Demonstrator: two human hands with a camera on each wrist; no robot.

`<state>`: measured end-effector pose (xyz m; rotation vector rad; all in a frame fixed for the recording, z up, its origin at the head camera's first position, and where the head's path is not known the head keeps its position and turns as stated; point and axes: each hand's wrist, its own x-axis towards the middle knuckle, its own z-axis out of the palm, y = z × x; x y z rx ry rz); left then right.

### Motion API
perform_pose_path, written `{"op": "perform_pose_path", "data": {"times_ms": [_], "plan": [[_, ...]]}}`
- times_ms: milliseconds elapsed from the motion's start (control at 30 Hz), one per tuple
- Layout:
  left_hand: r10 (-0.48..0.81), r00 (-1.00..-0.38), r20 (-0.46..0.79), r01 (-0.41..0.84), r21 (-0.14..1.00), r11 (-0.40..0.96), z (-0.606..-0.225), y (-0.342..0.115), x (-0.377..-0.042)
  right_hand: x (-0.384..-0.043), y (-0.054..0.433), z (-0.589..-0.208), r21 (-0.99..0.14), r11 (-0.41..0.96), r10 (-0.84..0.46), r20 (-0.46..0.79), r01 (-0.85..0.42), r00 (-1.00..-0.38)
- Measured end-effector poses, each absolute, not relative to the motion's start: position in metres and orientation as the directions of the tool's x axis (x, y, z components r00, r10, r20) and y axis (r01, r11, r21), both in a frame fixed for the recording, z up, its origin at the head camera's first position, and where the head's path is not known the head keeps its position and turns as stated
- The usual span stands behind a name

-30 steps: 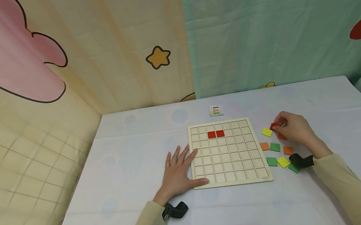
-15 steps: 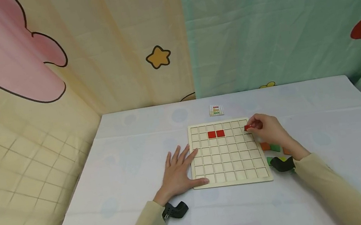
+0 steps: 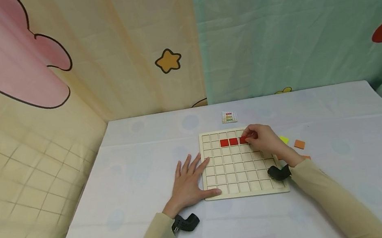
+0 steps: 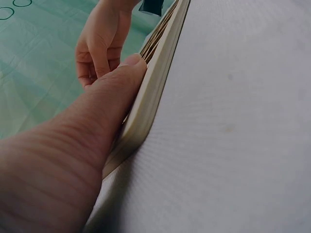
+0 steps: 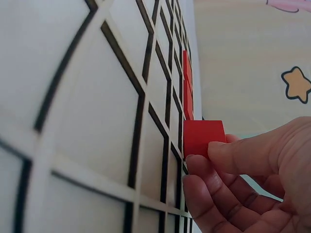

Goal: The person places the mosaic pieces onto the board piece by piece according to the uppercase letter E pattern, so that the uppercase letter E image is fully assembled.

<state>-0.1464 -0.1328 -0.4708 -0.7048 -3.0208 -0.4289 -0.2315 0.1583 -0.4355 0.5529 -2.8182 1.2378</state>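
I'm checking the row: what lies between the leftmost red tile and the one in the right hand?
Another red tile, lying on the grid board, as the head view shows.

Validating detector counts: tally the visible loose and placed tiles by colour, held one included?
Red tiles: 3, one held
Orange tiles: 3, two partly hidden
Yellow tiles: 1
Total: 7 visible; the right arm may hide more.

Head view looked forward and down over the worktop from farthest off. Wrist views sat low and close: left edge-on to the board, right across its face. All three caught the right hand.
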Motion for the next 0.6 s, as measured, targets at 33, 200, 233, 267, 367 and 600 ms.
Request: {"op": "perform_pose_path", "data": {"times_ms": [33,200,233,267,367,600], "plan": [[0.432,-0.899,0.072,0.435,0.263,0.861,-0.471,-0.133,-0.1463,-0.2323,0.1572,-0.4363,-0.71,0.628,-0.309,0.149,-0.319,-0.939],[0.43,-0.9,0.07,0.432,0.264,0.862,-0.4711,-0.1331,-0.1461,-0.2343,0.1539,-0.4373,-0.697,0.654,-0.287,0.132,-0.295,-0.949],[0.43,-0.9,0.071,0.432,0.264,0.862,-0.4712,-0.1331,-0.1461,-0.234,0.1537,-0.4373,-0.691,0.661,-0.285,0.131,-0.293,-0.95],[0.431,-0.9,0.07,0.433,0.263,0.862,-0.4711,-0.133,-0.1461,-0.2335,0.1539,-0.4373,-0.686,0.666,-0.284,0.128,-0.291,-0.95],[0.433,-0.898,0.071,0.436,0.258,0.862,-0.4713,-0.1328,-0.146,-0.2326,0.1548,-0.4378,-0.666,0.683,-0.289,0.132,-0.301,-0.948],[0.437,-0.896,0.076,0.441,0.254,0.861,-0.4708,-0.1327,-0.146,-0.2291,0.1578,-0.4376,-0.611,0.698,-0.335,0.182,-0.373,-0.925]]}}
